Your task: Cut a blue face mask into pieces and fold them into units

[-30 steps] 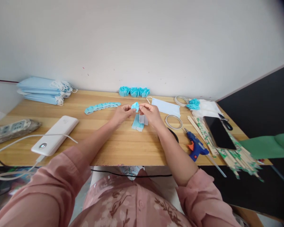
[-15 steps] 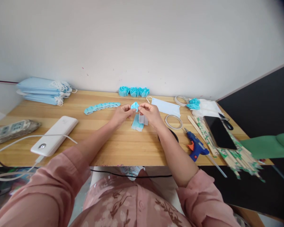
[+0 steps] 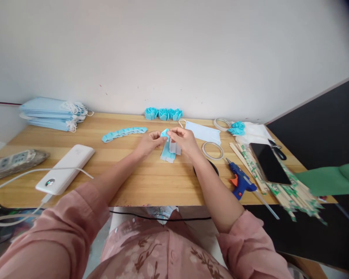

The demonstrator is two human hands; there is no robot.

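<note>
Between both hands, above the middle of the table, is a small folded blue fabric piece (image 3: 164,133). My left hand (image 3: 149,142) pinches it from the left. My right hand (image 3: 184,139) pinches its right edge with closed fingertips. Just below lie flat blue strips (image 3: 168,153) with a white one (image 3: 175,147) beside them. A row of folded blue pieces (image 3: 124,133) lies to the left of my left hand. Three blue fabric flowers (image 3: 163,113) stand against the wall. A light blue face mask (image 3: 203,132) rests right of my right hand.
A stack of masks (image 3: 54,112), a white power bank (image 3: 65,169) and a power strip (image 3: 17,162) are on the left. On the right are tape rolls (image 3: 213,150), a blue glue gun (image 3: 241,179), wrapped chopsticks (image 3: 291,195), a phone (image 3: 270,163) and another blue flower (image 3: 237,128).
The fingertips have shifted slightly on the blue piece, and it looks narrower and more covered by them. The whole view has moved a little; the other things lie as before.
</note>
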